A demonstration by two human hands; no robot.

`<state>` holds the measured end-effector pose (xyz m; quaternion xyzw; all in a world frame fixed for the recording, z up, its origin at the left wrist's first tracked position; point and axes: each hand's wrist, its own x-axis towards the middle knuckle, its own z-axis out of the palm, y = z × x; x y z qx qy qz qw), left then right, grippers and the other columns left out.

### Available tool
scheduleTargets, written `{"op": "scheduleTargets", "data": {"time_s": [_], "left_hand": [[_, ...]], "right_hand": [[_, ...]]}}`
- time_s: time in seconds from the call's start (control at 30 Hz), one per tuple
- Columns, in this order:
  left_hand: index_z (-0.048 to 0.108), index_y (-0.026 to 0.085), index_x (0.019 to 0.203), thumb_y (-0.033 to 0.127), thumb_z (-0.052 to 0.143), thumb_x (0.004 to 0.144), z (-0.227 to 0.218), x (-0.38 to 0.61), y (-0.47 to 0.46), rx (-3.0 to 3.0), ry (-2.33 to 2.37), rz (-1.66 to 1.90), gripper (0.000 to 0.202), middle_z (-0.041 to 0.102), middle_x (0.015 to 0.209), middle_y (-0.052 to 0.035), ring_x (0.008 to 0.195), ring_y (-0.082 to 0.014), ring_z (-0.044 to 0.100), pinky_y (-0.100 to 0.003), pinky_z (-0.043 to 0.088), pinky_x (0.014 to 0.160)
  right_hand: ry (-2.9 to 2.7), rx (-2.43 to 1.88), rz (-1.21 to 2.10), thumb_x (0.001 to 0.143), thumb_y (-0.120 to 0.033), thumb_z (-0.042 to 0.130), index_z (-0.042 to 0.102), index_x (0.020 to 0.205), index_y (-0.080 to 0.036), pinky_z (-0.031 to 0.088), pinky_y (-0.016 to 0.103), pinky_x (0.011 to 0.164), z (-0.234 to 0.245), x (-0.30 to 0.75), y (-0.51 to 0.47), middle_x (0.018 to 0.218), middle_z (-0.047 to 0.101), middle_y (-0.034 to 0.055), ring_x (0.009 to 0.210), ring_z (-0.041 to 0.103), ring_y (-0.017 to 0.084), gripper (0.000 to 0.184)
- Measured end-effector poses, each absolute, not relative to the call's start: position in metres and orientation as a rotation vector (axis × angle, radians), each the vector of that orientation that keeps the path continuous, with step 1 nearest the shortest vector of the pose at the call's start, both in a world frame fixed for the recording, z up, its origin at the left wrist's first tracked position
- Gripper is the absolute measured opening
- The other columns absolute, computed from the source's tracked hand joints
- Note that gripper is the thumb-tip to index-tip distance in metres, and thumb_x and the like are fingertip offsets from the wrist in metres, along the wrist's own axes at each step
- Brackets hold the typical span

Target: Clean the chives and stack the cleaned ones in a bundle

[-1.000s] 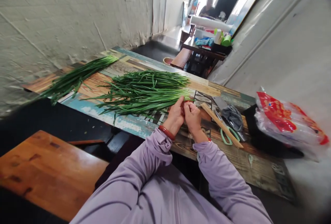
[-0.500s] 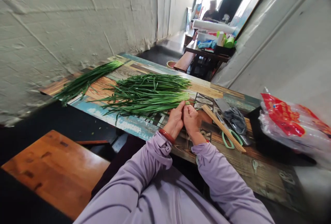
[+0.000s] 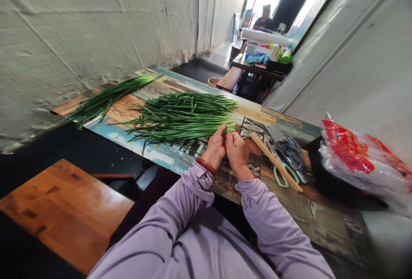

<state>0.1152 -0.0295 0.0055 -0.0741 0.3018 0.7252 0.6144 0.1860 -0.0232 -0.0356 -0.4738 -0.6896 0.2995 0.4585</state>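
head view: the middle pile of greens (image 3: pixel 180 126) lies on the table (image 3: pixel 162 155), ahead and leftward of both hands, stalks crosswise, pale ends by the left hand (image 3: pixel 216 147), nearer than the right hand (image 3: pixel 236 148); fingers curl, gripping what i cannot tell

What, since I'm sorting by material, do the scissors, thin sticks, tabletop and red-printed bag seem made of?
Scissors: evenly mint-green handles, probably plastic; grey blades, likely metal.
Thin sticks: pale tan, matte, straight; wood or bamboo, cannot tell which.
Tabletop: mixed plank pattern with lettering, perhaps printed laminate.
Red-printed bag: clear, glossy, crinkled film, so likely plastic.
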Motion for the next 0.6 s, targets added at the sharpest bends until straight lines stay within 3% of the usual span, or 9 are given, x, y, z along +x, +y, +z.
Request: {"op": "scheduleTargets", "data": {"time_s": [0.13, 0.3, 0.4, 0.5, 0.6], "left_hand": [[0.060, 0.013, 0.071, 0.012, 0.058, 0.090, 0.006, 0.115, -0.030, -0.134, 0.715, 1.653, 0.019, 0.063, 0.054, 0.0033, 0.042, -0.0061, 0.054, -0.018, 0.043, 0.049], [0.060, 0.014, 0.073, 0.030, 0.064, 0.092, 0.009, 0.106, -0.032, -0.040, 0.631, 1.546, 0.025, 0.061, 0.052, 0.0033, 0.036, -0.0057, 0.048, -0.019, 0.032, 0.037], [0.060, 0.014, 0.071, 0.036, 0.069, 0.089, 0.010, 0.104, -0.031, -0.048, 0.617, 1.537, 0.030, 0.062, 0.053, 0.0024, 0.038, -0.0063, 0.049, -0.019, 0.038, 0.042], [0.062, 0.013, 0.074, 0.028, 0.067, 0.090, 0.009, 0.106, -0.029, -0.088, 0.624, 1.605, 0.023, 0.065, 0.057, 0.0016, 0.044, -0.0077, 0.056, -0.021, 0.050, 0.056], [0.062, 0.013, 0.074, 0.021, 0.061, 0.091, 0.007, 0.108, -0.026, -0.115, 0.647, 1.651, 0.019, 0.064, 0.057, 0.0026, 0.045, -0.0075, 0.055, -0.021, 0.052, 0.063]], "right_hand": [[-1.693, -1.177, 0.758, 0.094, -0.050, 0.040, 0.055, 0.071, -0.023, 0.037, 0.028, 0.060, -0.034, 0.187, -0.024, 0.062, 0.058, 0.0008, 0.060, 0.051, 0.016, 0.039], [-1.619, -1.117, 0.918, 0.094, -0.053, 0.041, 0.058, 0.074, -0.022, 0.038, 0.026, 0.056, -0.035, 0.184, -0.025, 0.053, 0.052, -0.0035, 0.051, 0.047, 0.014, 0.041], [-1.616, -1.108, 0.913, 0.093, -0.054, 0.043, 0.061, 0.077, -0.021, 0.039, 0.026, 0.056, -0.037, 0.183, -0.024, 0.056, 0.055, -0.0028, 0.054, 0.049, 0.014, 0.040], [-1.641, -1.113, 0.859, 0.092, -0.052, 0.042, 0.059, 0.075, -0.022, 0.039, 0.026, 0.057, -0.037, 0.184, -0.025, 0.058, 0.057, -0.0016, 0.056, 0.050, 0.015, 0.039], [-1.672, -1.146, 0.785, 0.093, -0.050, 0.040, 0.056, 0.070, -0.023, 0.038, 0.027, 0.058, -0.034, 0.186, -0.027, 0.059, 0.057, -0.0009, 0.057, 0.050, 0.015, 0.038]]}}
